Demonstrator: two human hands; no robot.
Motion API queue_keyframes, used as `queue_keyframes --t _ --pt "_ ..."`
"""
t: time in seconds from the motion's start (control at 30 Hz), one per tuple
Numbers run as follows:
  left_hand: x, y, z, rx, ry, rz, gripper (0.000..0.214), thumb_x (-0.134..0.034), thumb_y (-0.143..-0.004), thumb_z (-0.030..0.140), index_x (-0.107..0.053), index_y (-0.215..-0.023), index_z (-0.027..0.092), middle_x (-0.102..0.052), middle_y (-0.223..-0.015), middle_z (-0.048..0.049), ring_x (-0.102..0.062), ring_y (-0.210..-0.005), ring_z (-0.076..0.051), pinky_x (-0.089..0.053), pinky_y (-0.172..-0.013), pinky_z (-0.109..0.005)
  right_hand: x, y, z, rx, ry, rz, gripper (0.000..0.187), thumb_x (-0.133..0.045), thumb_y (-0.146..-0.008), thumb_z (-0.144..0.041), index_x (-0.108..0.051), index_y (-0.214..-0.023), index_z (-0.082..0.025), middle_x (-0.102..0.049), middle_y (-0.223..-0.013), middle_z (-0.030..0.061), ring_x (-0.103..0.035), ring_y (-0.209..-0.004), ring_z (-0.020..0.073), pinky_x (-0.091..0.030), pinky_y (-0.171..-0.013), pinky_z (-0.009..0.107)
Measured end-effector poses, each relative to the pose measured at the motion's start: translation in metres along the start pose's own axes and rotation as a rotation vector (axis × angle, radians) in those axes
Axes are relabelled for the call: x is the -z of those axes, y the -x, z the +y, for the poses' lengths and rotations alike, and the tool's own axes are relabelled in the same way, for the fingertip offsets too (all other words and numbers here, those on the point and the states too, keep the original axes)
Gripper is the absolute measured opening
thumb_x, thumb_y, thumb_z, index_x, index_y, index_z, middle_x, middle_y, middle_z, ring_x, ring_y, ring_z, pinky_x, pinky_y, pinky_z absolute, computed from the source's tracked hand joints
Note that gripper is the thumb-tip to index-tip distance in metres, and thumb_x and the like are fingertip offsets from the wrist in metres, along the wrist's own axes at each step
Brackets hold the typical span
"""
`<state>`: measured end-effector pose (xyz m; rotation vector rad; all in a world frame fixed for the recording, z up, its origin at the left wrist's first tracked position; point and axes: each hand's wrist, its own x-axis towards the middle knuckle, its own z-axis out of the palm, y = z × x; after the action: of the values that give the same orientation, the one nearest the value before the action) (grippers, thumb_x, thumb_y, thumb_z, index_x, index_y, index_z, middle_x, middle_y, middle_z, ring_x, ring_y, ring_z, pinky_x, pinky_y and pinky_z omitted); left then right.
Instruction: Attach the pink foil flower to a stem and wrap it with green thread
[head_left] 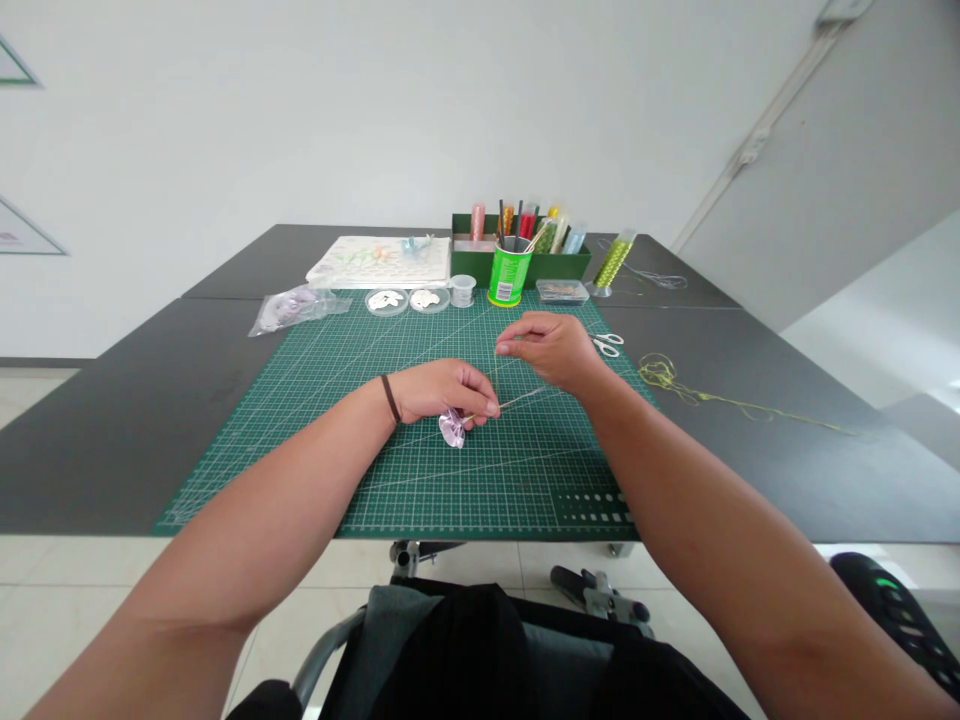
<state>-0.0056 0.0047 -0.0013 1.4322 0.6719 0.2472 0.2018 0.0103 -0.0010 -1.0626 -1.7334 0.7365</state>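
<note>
Left hand point(448, 388) is pinching the shiny lilac flower point(451, 428) by its thin stem point(516, 402), bloom poking out nearside; right hand point(551, 348), farther off, pinches yellow-green thread point(496, 372).

Left hand point(450, 389) pinching, lower in view; right hand point(551, 348) (also pinching) higher.

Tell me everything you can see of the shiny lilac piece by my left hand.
The lilac piece is small, glossy and satin-like, gathered into fan-like folds. It shows just under the left hand, whose fingers pinch a thin pale stem reaching right, over the green mat. Whether it touches the mat is unclear.
</note>
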Motion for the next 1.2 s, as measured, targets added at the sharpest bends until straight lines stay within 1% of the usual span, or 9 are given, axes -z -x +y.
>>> queue_keyframes --t 0.17,0.27,0.33,0.5,0.6,0.73,0.87,1.0,1.2 --pt "0.001 -0.001 -0.001 0.024 -0.027 0.100 0.003 -0.077 -0.069 0.017 -0.076 -0.067 0.016 -0.067 -0.058 -0.0021 -0.057 -0.051 -0.009 -0.041 -0.049 -0.019 0.006 0.005 -0.013 0.170 0.232 0.021 0.024 -0.080 -0.082 -0.046 -0.079 -0.070 -0.025 -0.065 -0.066 0.0010 -0.053 -0.062 0.0138 -0.043 -0.063 0.031" --pt "0.001 -0.004 -0.001 0.041 0.045 0.206 0.004 -0.074 -0.069 0.013 -0.074 -0.066 0.014 -0.067 -0.059 -0.0029 -0.058 -0.051 -0.010 -0.042 -0.048 -0.021 0.008 0.010 -0.018 0.311 0.334 0.028 0.023 -0.074 -0.088 -0.043 -0.081 -0.073 -0.027 -0.064 -0.063 0.0015 -0.054 -0.063 0.0157 -0.043 -0.066 0.033" --pt "0.001 -0.006 -0.001 0.030 0.105 0.300 0.007 -0.073 -0.071 0.012 -0.071 -0.064 0.013 -0.067 -0.060 -0.0033 -0.057 -0.050 -0.010 -0.042 -0.048 -0.021 0.009 0.013 -0.019 0.369 0.391 0.022 0.024 -0.072 -0.090 -0.045 -0.082 -0.075 -0.028 -0.064 -0.063 0.0025 -0.055 -0.064 0.0174 -0.043 -0.067 0.034" --pt "0.005 -0.011 -0.001 -0.095 0.249 0.552 0.018 -0.069 -0.077 0.010 -0.065 -0.060 0.012 -0.063 -0.058 -0.0025 -0.053 -0.048 -0.008 -0.041 -0.048 -0.021 0.010 0.014 -0.018 0.435 0.476 0.036 0.029 -0.069 -0.091 -0.050 -0.083 -0.077 -0.029 -0.061 -0.059 0.0032 -0.054 -0.062 0.0189 -0.043 -0.067 0.035" --pt "0.008 -0.013 0.000 -0.211 0.342 0.647 0.017 -0.071 -0.080 0.012 -0.066 -0.065 0.012 -0.062 -0.060 -0.0018 -0.054 -0.051 -0.007 -0.042 -0.051 -0.021 0.011 0.013 -0.017 0.447 0.478 0.065 0.028 -0.068 -0.092 -0.048 -0.083 -0.078 -0.029 -0.062 -0.060 0.0033 -0.055 -0.062 0.0190 -0.044 -0.067 0.036" --pt "0.011 -0.014 0.001 -0.310 0.440 0.678 0.013 -0.074 -0.082 0.016 -0.067 -0.073 0.011 -0.062 -0.063 -0.0006 -0.054 -0.053 -0.007 -0.044 -0.054 -0.020 0.012 0.012 -0.015 0.384 0.487 0.151 0.025 -0.067 -0.093 -0.041 -0.081 -0.076 -0.029 -0.067 -0.065 0.0026 -0.058 -0.065 0.0192 -0.046 -0.069 0.036" --pt "0.011 -0.015 0.002 -0.369 0.521 0.695 0.012 -0.072 -0.085 0.015 -0.066 -0.075 0.012 -0.062 -0.062 0.0005 -0.054 -0.053 -0.007 -0.043 -0.053 -0.019 0.014 0.010 -0.012 0.332 0.450 0.203 0.022 -0.069 -0.090 -0.037 -0.079 -0.073 -0.028 -0.067 -0.066 0.0020 -0.060 -0.067 0.0189 -0.047 -0.072 0.036" --pt "0.011 -0.015 0.003 -0.421 0.576 0.665 0.013 -0.070 -0.087 0.014 -0.065 -0.076 0.012 -0.061 -0.063 0.0013 -0.055 -0.053 -0.006 -0.042 -0.053 -0.018 0.015 0.008 -0.008 0.311 0.390 0.232 0.018 -0.071 -0.087 -0.034 -0.078 -0.072 -0.027 -0.068 -0.067 0.0018 -0.061 -0.068 0.0190 -0.049 -0.073 0.036" --pt "0.009 -0.014 0.004 -0.476 0.604 0.611 0.018 -0.079 -0.083 0.021 -0.063 -0.078 0.014 -0.062 -0.064 0.0033 -0.056 -0.056 -0.005 -0.044 -0.057 -0.018 0.015 0.005 0.000 0.247 0.340 0.307 0.016 -0.071 -0.085 -0.033 -0.078 -0.072 -0.027 -0.071 -0.072 0.0016 -0.060 -0.067 0.0194 -0.049 -0.071 0.038"
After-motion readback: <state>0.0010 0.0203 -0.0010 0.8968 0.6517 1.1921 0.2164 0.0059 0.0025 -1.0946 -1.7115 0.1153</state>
